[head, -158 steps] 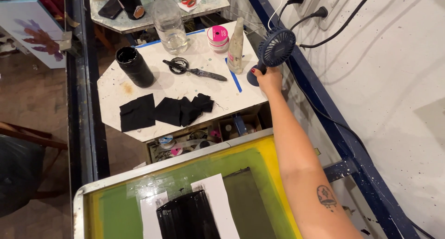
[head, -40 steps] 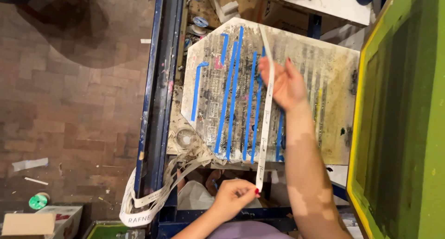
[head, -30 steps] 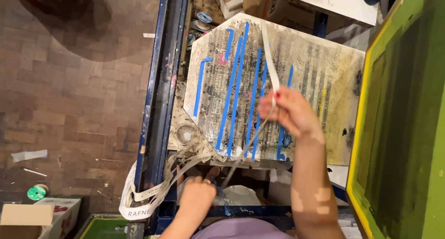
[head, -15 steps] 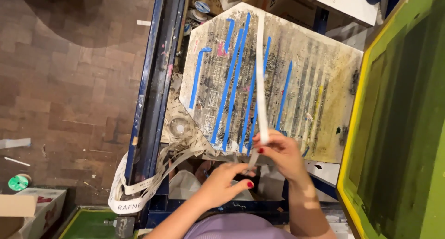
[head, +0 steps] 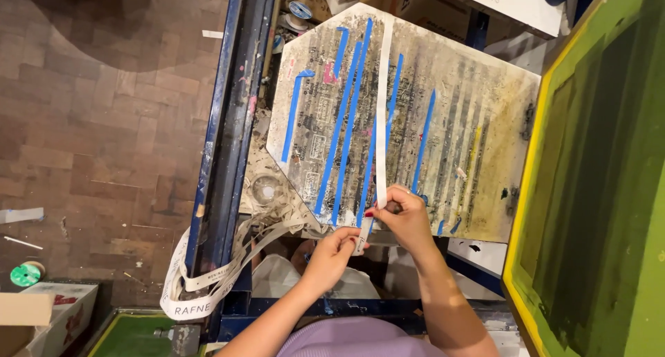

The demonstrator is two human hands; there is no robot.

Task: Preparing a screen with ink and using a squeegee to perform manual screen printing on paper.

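A long white strip (head: 381, 114) lies lengthwise across the stained printing board (head: 478, 121), running from the board's far edge down to its near edge among several blue tape lines (head: 350, 114). Its near end hangs just past the near edge, where both hands meet. The right hand (head: 405, 215) pinches the strip at that edge with thumb and fingertips; the left hand (head: 332, 250), just below and off the board, grips the strip's loose end.

The right half of the board is bare. A green screen in a yellow frame (head: 589, 177) stands close along the right edge, and a blue metal rail (head: 225, 135) runs down the left. A tangle of used white strips (head: 208, 281) hangs over the rail near the board's near-left corner.

Whether the strip sticks to the board cannot be made out. The forearms are cut off at the bottom.
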